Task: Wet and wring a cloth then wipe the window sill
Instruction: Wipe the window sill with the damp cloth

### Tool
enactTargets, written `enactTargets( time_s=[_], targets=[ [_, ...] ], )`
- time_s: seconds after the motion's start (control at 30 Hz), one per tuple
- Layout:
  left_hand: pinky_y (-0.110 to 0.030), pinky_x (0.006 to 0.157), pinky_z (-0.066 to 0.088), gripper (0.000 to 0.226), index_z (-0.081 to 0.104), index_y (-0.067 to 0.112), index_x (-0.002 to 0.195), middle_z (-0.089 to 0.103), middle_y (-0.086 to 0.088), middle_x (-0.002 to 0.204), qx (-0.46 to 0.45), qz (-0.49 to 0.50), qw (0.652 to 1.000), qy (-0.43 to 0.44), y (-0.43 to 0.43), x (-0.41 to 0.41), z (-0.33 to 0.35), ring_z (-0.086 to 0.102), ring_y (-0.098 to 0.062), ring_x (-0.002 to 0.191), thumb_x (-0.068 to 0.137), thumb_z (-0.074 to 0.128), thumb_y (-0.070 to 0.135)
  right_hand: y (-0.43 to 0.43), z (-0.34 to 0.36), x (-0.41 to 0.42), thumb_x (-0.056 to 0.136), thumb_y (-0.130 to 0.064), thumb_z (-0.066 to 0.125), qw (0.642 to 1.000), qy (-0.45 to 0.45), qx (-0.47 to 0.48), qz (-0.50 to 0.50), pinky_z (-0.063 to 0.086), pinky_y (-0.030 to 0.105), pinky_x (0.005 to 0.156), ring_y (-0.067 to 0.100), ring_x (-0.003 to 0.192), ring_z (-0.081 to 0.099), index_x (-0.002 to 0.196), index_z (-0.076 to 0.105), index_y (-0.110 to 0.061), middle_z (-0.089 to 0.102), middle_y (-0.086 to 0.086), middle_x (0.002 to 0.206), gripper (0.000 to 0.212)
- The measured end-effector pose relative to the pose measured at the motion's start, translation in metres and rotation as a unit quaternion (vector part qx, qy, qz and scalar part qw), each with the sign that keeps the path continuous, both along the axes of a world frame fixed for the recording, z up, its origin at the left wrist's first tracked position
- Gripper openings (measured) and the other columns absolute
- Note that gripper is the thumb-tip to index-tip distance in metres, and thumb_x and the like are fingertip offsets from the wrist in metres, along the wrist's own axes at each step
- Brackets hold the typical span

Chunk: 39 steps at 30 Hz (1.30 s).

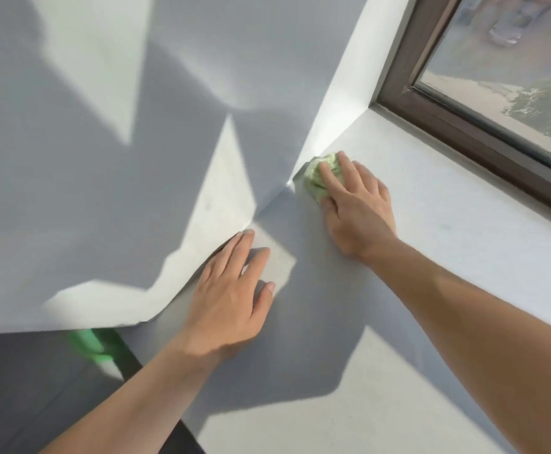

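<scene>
The cloth (314, 182), a pale green wad, is lying on the sill (457, 211) at its far left end, pushed into the corner where the sill is meeting the side wall (342, 93); the right hand (357, 211) is lying on top of it, fingers stretched out nearly straight and pressing down, not curled round it; most of the cloth is sticking out ahead of and to the left of the fingertips, and the rest is lying hidden under the fingers; the thumb is not showing. The left hand (231, 296) is resting flat on the sill nearer its front edge, fingers spread and relaxed, holding nothing, well apart from the cloth. A brown frame (447, 122) is running along the back of the sill; a blurred green thing (92, 344) is showing below the sill's front edge.
</scene>
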<state>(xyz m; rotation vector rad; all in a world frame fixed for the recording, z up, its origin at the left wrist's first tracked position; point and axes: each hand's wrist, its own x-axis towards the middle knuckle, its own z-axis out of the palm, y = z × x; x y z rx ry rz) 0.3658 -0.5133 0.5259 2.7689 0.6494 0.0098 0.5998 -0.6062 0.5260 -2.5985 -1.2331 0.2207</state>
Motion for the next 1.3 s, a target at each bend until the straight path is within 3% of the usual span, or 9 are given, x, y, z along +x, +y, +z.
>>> enactTargets(
  time_s=[0.13,0.2,0.33,0.53,0.6,0.73,0.97,1.17,1.3],
  targets=[
    [-0.036,0.112,0.027,0.055,0.048,0.014,0.139,0.037,-0.012,0.156,0.015,-0.029,0.999,0.014,0.009,-0.025,-0.003,0.031,-0.027,0.146,0.09,0.042,0.038,-0.02,0.001,-0.044,0.102,-0.041,0.026,0.98,-0.018,-0.012,0.196,0.014,0.042,0.117,0.03,0.147,0.018,0.154,0.022,-0.038,0.013,-0.001,0.165,0.052],
    [-0.035,0.113,0.025,0.057,0.048,0.015,0.141,0.037,-0.01,0.157,0.018,-0.034,0.999,0.025,0.013,-0.029,-0.002,0.029,-0.023,0.146,0.089,0.042,0.039,-0.012,0.002,-0.012,0.103,-0.041,0.024,0.992,-0.024,-0.024,0.122,0.011,0.042,0.118,0.027,0.148,0.013,0.153,0.02,-0.042,0.01,-0.005,0.165,0.05],
    [-0.021,0.117,-0.003,0.058,0.037,0.019,0.149,0.022,-0.003,0.163,0.007,-0.039,0.999,0.014,0.016,-0.03,0.004,0.008,-0.015,0.151,0.096,0.035,0.041,0.025,0.007,0.008,0.102,-0.04,0.027,0.992,-0.001,-0.014,-0.124,0.008,0.043,0.119,0.025,0.149,0.007,0.152,0.02,-0.038,0.006,-0.004,0.165,0.051],
    [-0.031,0.122,0.005,0.06,0.036,0.013,0.149,0.02,-0.005,0.164,-0.005,-0.054,0.998,-0.021,0.015,-0.034,0.01,0.007,-0.017,0.152,0.097,0.036,0.043,-0.024,0.016,-0.07,0.102,-0.038,0.033,0.99,-0.018,-0.013,0.141,0.009,0.039,0.119,0.027,0.147,0.017,0.152,0.027,-0.039,0.017,-0.005,0.164,0.051],
    [-0.036,0.122,0.011,0.059,0.039,0.01,0.147,0.024,-0.009,0.162,0.005,-0.054,0.998,-0.02,0.015,-0.037,0.009,0.012,-0.022,0.152,0.096,0.037,0.041,-0.027,0.018,-0.042,0.101,-0.039,0.03,0.994,-0.028,-0.031,0.103,0.008,0.042,0.121,0.027,0.148,0.016,0.152,0.026,-0.04,0.015,-0.006,0.164,0.052],
    [-0.044,0.119,0.022,0.055,0.046,0.008,0.141,0.034,-0.014,0.158,0.022,-0.058,0.998,-0.022,0.014,-0.043,0.008,0.025,-0.029,0.148,0.097,0.037,0.04,0.007,0.023,-0.021,0.102,-0.04,0.027,0.991,-0.003,-0.022,-0.133,0.004,0.042,0.121,0.025,0.149,0.009,0.152,0.023,-0.041,0.007,-0.007,0.165,0.051],
    [-0.036,0.123,0.006,0.058,0.035,0.015,0.148,0.02,-0.005,0.164,0.012,-0.028,0.999,-0.019,0.012,-0.065,0.015,0.007,-0.018,0.152,0.097,0.033,0.042,-0.032,0.019,-0.101,0.1,-0.038,0.034,0.989,-0.035,-0.003,0.142,0.019,0.042,0.116,0.03,0.143,0.028,0.149,0.037,-0.035,0.026,-0.003,0.161,0.05],
    [-0.044,0.122,0.016,0.057,0.042,0.009,0.144,0.03,-0.012,0.16,-0.002,-0.019,0.999,-0.051,0.011,-0.065,0.012,0.018,-0.027,0.151,0.096,0.037,0.038,-0.016,0.029,-0.034,0.1,-0.038,0.028,0.989,-0.002,-0.039,-0.146,0.006,0.042,0.121,0.026,0.149,0.008,0.153,0.021,-0.041,0.005,-0.007,0.165,0.053],
    [-0.045,0.122,0.017,0.055,0.043,0.008,0.143,0.033,-0.013,0.158,-0.002,-0.012,0.997,-0.075,0.011,-0.06,0.011,0.021,-0.027,0.15,0.096,0.039,0.035,-0.02,0.026,-0.11,0.101,-0.038,0.037,0.999,-0.033,-0.004,0.043,0.016,0.045,0.119,0.029,0.146,0.02,0.151,0.03,-0.038,0.018,-0.005,0.163,0.051]
  ],
)
